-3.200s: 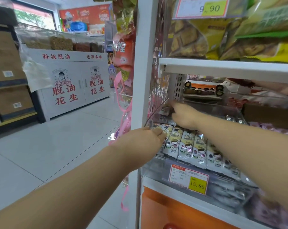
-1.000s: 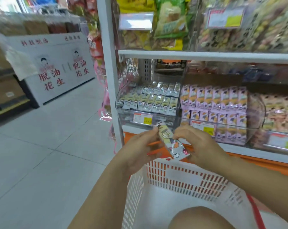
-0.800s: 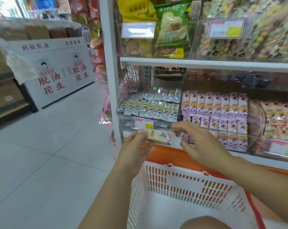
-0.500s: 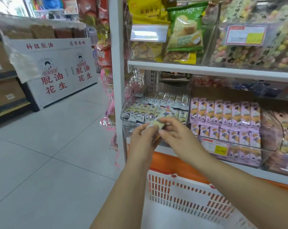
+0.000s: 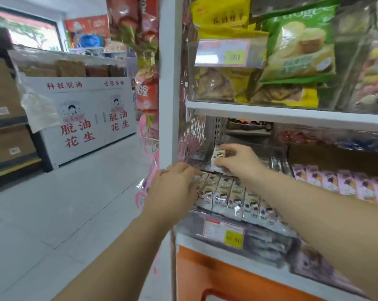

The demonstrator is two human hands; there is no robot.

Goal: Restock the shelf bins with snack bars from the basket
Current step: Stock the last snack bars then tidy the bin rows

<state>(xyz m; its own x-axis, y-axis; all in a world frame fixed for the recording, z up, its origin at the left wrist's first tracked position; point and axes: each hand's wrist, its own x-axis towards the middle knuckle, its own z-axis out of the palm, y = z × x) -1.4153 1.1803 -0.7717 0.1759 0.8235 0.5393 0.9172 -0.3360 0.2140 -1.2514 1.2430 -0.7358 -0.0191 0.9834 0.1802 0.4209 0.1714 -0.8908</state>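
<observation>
At the back of the clear shelf bin [image 5: 259, 235], the snack bar [image 5: 218, 153] held out front moments ago now meets the rear row, so this placement looks nearly done. The right hand [image 5: 238, 158] pinches it, arm reaching in; the left hand [image 5: 173, 187] rests straight-fingered on the front row [image 5: 227, 196].

Green snack bag [image 5: 299, 44], white cabinet [image 5: 86, 118], cardboard boxes [image 5: 3, 94]

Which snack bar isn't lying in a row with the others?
The snack bar pinched in the right hand, raised over the back row. The other bars lie flat, side by side.
</observation>
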